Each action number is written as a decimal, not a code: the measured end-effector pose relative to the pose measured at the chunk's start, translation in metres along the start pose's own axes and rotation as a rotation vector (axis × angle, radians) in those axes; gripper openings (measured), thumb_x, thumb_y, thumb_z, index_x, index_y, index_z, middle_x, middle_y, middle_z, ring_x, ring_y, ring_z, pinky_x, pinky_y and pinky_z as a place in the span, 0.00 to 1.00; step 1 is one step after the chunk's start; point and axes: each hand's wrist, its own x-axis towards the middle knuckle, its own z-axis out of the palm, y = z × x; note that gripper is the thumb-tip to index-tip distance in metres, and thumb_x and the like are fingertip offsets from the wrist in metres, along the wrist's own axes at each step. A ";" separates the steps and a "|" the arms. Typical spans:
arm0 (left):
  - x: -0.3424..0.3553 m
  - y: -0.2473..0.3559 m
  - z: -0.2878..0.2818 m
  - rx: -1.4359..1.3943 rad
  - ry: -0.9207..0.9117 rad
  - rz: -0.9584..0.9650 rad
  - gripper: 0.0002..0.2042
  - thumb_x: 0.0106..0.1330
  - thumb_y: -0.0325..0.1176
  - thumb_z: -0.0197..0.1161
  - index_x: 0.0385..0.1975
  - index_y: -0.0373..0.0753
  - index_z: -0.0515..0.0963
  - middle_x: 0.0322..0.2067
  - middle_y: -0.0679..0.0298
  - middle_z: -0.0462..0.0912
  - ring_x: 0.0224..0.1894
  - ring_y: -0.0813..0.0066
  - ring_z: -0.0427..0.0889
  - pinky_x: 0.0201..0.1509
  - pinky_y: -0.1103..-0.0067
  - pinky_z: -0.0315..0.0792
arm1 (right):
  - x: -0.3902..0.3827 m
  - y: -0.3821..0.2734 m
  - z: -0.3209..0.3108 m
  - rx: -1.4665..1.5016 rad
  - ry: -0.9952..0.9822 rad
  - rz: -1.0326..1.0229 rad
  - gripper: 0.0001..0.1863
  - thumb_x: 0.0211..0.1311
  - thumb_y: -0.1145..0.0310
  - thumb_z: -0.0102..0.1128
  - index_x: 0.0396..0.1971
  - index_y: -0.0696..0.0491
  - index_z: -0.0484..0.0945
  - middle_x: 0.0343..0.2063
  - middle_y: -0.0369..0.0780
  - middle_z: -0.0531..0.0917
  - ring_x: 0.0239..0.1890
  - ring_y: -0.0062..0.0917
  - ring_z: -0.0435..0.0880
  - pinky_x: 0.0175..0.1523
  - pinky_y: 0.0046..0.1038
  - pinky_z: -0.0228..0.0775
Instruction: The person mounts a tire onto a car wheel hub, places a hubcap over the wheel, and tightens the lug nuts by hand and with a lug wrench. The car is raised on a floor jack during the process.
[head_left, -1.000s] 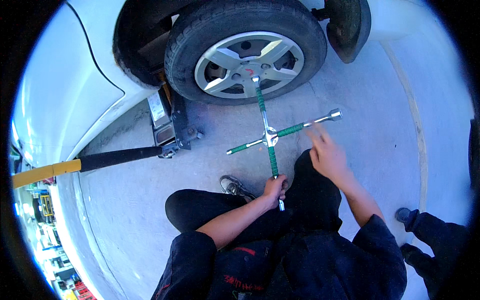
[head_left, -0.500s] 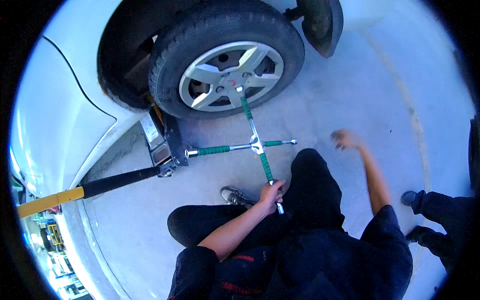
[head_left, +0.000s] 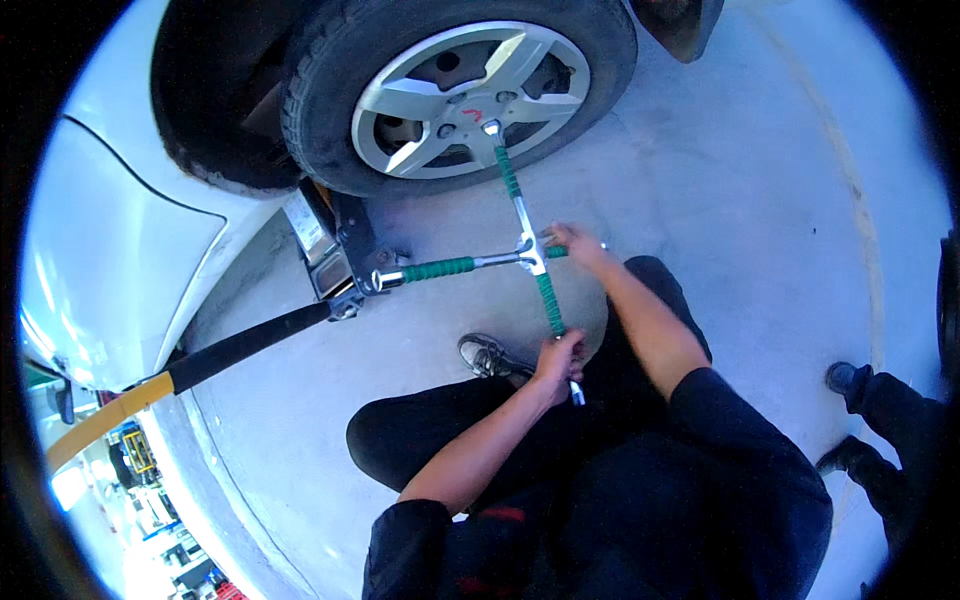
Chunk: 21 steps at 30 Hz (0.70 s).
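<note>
A chrome cross wrench with green-wrapped arms has its upper socket against the hub area of a silver five-spoke wheel with a dark tyre, its long sideways arm pointing left. My left hand is closed round the lower end of the wrench. My right hand is at the short right arm, fingers loosely extended and slightly blurred; whether they touch the bar is unclear.
A white car body fills the left. A floor jack with a long black-and-yellow handle stands beside the wheel. Another person's dark-clad legs are at the right. Shop shelving shows at the lower left edge.
The wrench's crossbar has swung round, its long arm moving from right to left. My right hand moved away rightward, then back in to the wrench. My left hand keeps its hold.
</note>
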 end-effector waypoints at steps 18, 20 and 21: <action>-0.052 -0.008 0.035 -0.073 -0.298 0.142 0.11 0.62 0.39 0.51 0.27 0.36 0.68 0.17 0.66 0.64 0.11 0.81 0.56 0.15 0.81 0.52 | -0.103 -0.206 0.026 -0.433 0.085 -0.262 0.22 0.58 0.54 0.47 0.46 0.53 0.70 0.28 0.49 0.81 0.36 0.43 0.79 0.41 0.41 0.69; -0.060 0.003 0.039 -0.094 -0.358 0.073 0.13 0.63 0.41 0.49 0.27 0.36 0.69 0.16 0.67 0.64 0.10 0.82 0.54 0.15 0.81 0.51 | -0.101 -0.212 0.023 -0.552 0.115 -0.225 0.22 0.58 0.54 0.46 0.46 0.53 0.70 0.31 0.49 0.80 0.37 0.46 0.78 0.42 0.43 0.68; -0.065 0.007 0.041 -0.104 -0.387 0.037 0.14 0.63 0.42 0.49 0.27 0.36 0.69 0.16 0.67 0.64 0.10 0.82 0.53 0.14 0.81 0.50 | -0.100 -0.215 0.022 -0.611 0.130 -0.205 0.22 0.58 0.54 0.45 0.46 0.52 0.69 0.32 0.50 0.80 0.37 0.47 0.78 0.43 0.44 0.68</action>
